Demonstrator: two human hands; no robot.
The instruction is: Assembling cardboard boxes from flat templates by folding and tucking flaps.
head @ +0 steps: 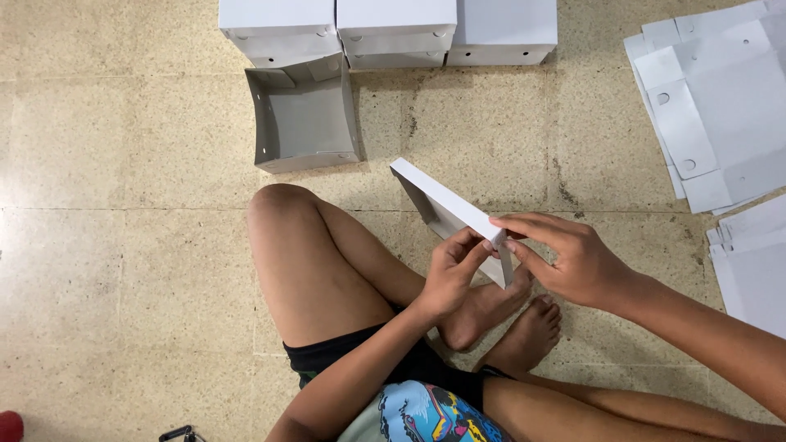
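1. Hands: the left hand [453, 274] and right hand [567, 258] both pinch one corner of a white box lid [444, 202], held tilted above the person's crossed feet.
2. An open grey box [304, 121] lies on the floor [123, 205] beyond the knee.

A home floor used for box-making: speckled tile floor [123, 164], finished white boxes [393, 33] above, flat cardboard blanks [720, 106] right of them.

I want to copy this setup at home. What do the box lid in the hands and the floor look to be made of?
The lid, pinched at one corner by the left hand and right hand, looks like thin white cardboard with a matte face: sharp folded edges, grey inside like the open box. The floor looks like polished speckled stone or terrazzo tile, with faint joints and a slight sheen.
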